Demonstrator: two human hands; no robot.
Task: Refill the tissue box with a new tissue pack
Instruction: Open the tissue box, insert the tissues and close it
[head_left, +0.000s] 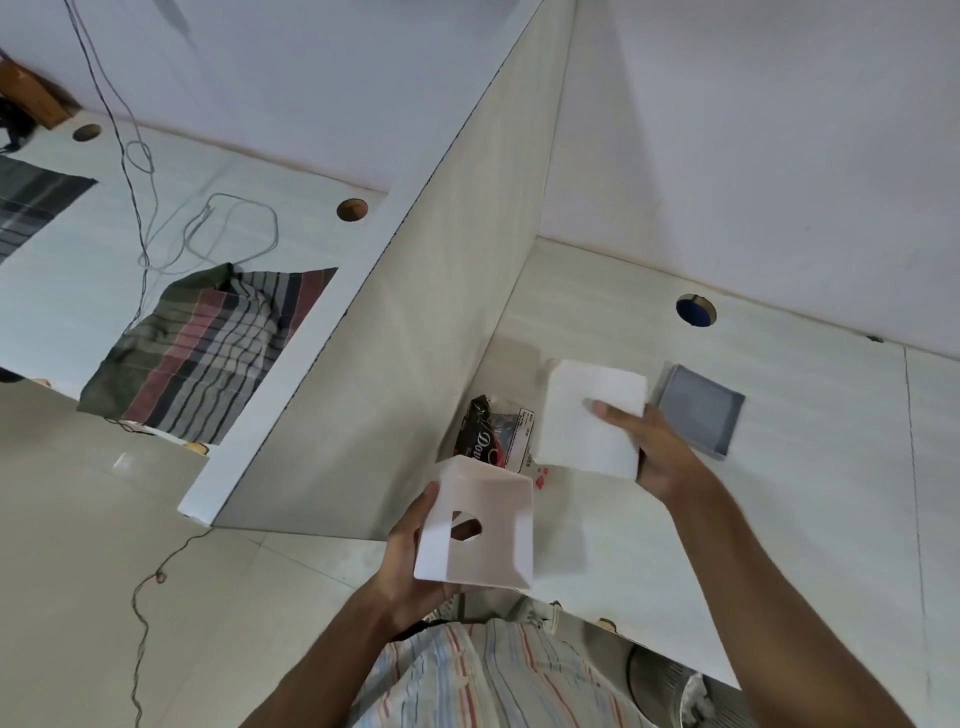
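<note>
My left hand (410, 551) grips a white cube-shaped tissue box cover (493, 530) with a round hole in one face, held above the desk's front edge. My right hand (657, 449) holds a white stack of tissues (587, 415) a little higher and to the right, apart from the cover. A grey square base tray (698, 410) lies on the desk just behind my right hand. A torn dark tissue wrapper (493, 434) lies on the desk between the stack and the divider.
A tall white divider panel (389, 338) stands left of the desk (779, 493). Striped cloth (208, 353) and loose cables (228, 228) lie on the neighbouring desk. Round cable holes (696, 310) sit near the back wall.
</note>
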